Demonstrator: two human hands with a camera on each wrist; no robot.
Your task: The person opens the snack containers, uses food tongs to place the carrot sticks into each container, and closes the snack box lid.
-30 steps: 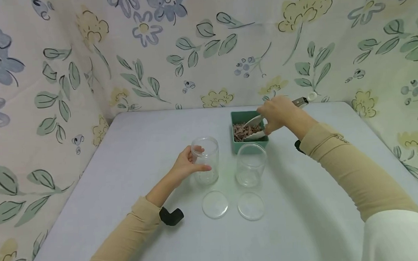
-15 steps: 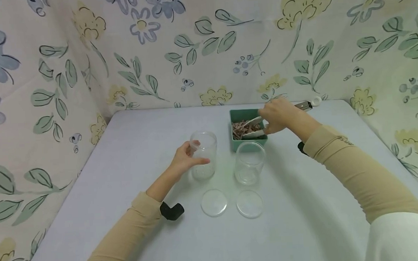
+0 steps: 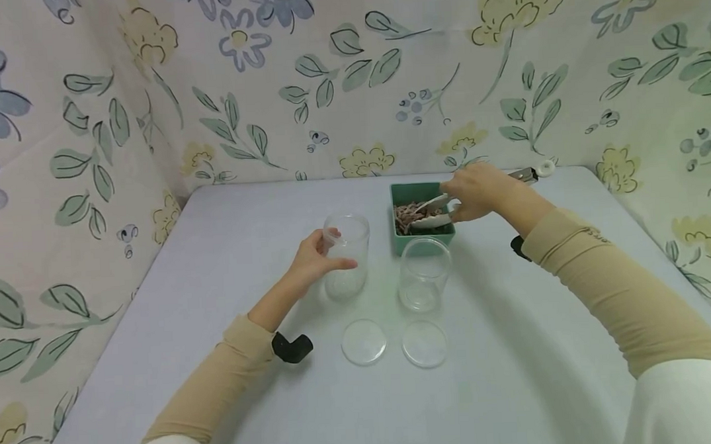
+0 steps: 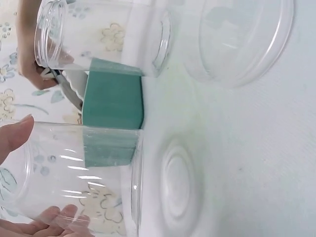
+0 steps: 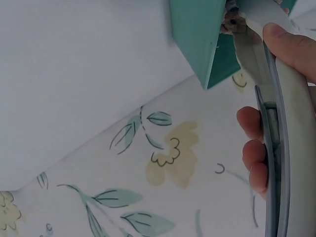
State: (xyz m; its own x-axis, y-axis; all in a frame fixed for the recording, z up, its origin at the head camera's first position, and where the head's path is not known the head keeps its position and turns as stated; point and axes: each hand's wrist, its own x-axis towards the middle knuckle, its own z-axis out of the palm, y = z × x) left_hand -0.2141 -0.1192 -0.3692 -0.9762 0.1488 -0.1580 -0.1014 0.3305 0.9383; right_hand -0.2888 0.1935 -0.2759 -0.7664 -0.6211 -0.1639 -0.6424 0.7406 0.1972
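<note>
My left hand (image 3: 317,258) holds a clear, lidless jar (image 3: 349,282) from its left side, thumb in front and fingers behind. In the left wrist view its base hangs slightly off the table, with a round reflection (image 4: 177,187) beside it. My right hand (image 3: 479,190) grips a pair of tongs (image 5: 300,128) with whitish heads. Their tips are spread inside a green box (image 4: 113,101), among brown shredded strips (image 3: 407,218). A second clear jar (image 3: 423,298) without a lid stands upright in front of the box.
Two clear round lids (image 3: 363,342) lie side by side on the pale table (image 3: 364,414), nearer than the jars. A floral cloth (image 3: 327,117) hangs behind the table and at both sides. Black wrist mounts (image 3: 292,348) sit on both forearms.
The held jar has risen slightly in my left hand. The tongs have shifted a little within the box, stirring the strips. The second jar and lids have stayed in place.
</note>
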